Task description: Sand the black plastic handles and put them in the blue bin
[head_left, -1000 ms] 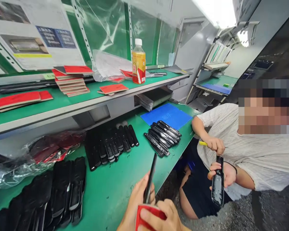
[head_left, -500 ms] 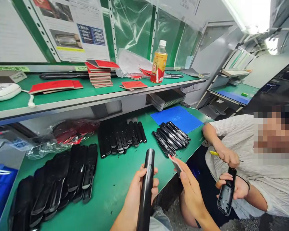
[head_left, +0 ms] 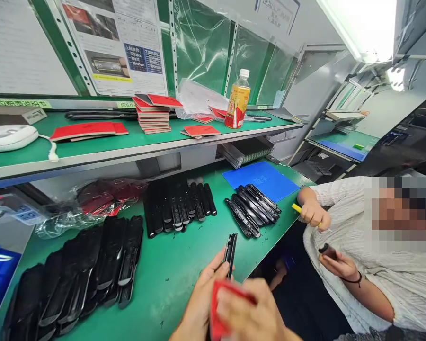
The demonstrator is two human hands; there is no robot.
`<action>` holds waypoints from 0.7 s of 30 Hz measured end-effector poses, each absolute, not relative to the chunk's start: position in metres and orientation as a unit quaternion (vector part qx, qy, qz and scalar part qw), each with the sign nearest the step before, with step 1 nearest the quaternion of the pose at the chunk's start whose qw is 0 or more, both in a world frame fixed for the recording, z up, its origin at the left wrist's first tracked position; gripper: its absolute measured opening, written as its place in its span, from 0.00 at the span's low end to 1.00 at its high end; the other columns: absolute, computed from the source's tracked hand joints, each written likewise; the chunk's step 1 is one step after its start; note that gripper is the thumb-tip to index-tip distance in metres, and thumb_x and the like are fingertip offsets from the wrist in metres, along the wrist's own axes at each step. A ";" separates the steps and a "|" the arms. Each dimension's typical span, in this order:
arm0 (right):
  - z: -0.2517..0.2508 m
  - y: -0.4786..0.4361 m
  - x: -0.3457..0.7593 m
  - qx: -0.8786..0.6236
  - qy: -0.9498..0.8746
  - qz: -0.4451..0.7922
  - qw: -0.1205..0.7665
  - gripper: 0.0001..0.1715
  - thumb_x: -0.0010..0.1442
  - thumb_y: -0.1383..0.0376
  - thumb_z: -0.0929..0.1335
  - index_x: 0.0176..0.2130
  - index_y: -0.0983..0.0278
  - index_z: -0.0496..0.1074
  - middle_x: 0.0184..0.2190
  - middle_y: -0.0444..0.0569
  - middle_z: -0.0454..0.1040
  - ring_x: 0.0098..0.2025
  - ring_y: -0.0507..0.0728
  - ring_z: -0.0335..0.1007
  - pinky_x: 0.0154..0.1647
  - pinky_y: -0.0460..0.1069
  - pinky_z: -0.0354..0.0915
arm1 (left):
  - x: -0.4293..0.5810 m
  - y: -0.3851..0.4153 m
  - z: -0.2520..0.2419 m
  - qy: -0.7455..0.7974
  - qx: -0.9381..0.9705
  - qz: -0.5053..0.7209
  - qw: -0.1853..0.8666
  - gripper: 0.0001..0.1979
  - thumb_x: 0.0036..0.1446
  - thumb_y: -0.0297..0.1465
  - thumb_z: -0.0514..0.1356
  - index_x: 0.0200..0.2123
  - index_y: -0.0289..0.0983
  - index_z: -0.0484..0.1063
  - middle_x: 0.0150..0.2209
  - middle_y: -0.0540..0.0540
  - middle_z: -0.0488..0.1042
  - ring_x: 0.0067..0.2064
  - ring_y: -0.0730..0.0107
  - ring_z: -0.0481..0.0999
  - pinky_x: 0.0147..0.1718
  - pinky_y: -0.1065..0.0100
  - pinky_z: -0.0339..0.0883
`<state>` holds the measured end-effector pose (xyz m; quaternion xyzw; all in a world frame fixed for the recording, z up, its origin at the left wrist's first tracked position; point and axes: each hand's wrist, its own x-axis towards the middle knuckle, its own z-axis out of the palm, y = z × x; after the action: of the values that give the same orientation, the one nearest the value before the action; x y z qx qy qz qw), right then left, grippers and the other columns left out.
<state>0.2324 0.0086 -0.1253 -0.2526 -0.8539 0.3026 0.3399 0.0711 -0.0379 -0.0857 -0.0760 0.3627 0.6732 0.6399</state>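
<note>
My left hand (head_left: 200, 300) is closed around a long, narrow black plastic casing (head_left: 230, 251), tilted so its hollow inner side and edge show. In my right hand (head_left: 261, 310) is a thin red sanding pad (head_left: 218, 329), pressed against or just over the casing's lower part. The hand is blurred, and contact is hard to make out. Most of the casing's near end is hidden behind the pad and fingers. Beyond my hands lies a group of black casings (head_left: 252, 210), hollow sides partly showing. Another row of casings (head_left: 179, 208) lies left of it.
A large pile of black casings (head_left: 78, 274) covers the bench's left side. Above, a shelf holds stacked red pads (head_left: 152, 118) and a drink bottle (head_left: 238, 99). A blue sheet (head_left: 266, 177) lies at the back. At right, a co-worker (head_left: 344, 208) holds a yellow-handled tool and a dark part.
The casing has been turned from its smooth outer face to its hollow side and lowered. My right hand has moved left with the pad onto or over it. The co-worker's hands have moved apart.
</note>
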 end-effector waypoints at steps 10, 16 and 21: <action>-0.075 0.118 0.208 -0.402 -0.794 0.305 0.340 0.21 0.66 0.50 0.63 0.53 0.51 0.75 0.55 0.46 0.76 0.54 0.65 0.70 0.57 0.63 0.62 | 0.066 -0.067 -0.083 0.240 0.083 0.652 0.715 0.21 0.49 0.38 0.71 0.47 0.40 0.79 0.24 0.51 0.69 0.18 0.84 0.59 0.17 0.76 0.51; -0.081 0.089 0.211 -0.429 -0.612 0.575 0.333 0.32 0.70 0.47 0.53 0.60 0.56 0.69 0.53 0.49 0.77 0.37 0.58 0.75 0.31 0.51 0.71 | 0.057 -0.064 -0.079 0.168 0.039 0.664 0.728 0.29 0.54 0.50 0.63 0.53 0.38 0.75 0.27 0.51 0.65 0.19 0.83 0.58 0.16 0.75 0.51; -0.057 0.077 0.205 -0.379 -0.442 0.740 0.337 0.32 0.60 0.50 0.70 0.62 0.48 0.64 0.59 0.43 0.71 0.38 0.52 0.72 0.36 0.46 0.71 | 0.070 -0.061 -0.077 0.342 0.088 0.657 0.666 0.29 0.61 0.48 0.57 0.58 0.36 0.70 0.30 0.43 0.76 0.16 0.77 0.67 0.13 0.73 0.54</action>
<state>0.2051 0.0768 -0.0567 -0.3789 -0.4417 0.7401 0.3371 0.0701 -0.0607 -0.0771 0.0877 0.3422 0.6573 0.6657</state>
